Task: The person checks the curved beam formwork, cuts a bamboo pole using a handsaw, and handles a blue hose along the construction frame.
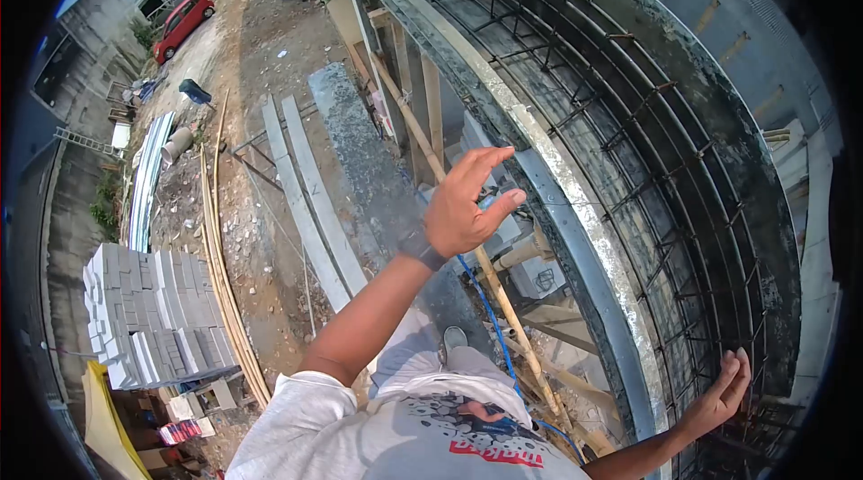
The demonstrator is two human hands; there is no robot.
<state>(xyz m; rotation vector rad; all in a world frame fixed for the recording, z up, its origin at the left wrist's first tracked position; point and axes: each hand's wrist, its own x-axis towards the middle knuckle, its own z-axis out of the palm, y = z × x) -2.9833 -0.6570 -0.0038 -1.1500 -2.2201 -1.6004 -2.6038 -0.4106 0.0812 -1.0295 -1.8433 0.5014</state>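
Nothing's gripped by the spread left hand (463, 210) or uncurled right hand (716, 401) near the rebar (700, 155); reaching's probably being done, steady handhold needed.

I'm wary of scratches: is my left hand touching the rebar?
Apart: the head view shows the pale ledge between your left hand and the rebar.

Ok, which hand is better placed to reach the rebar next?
Right, likely: the right hand appears beside the rebar cage, while the left hand hovers by the curved rim, farther from the cage.
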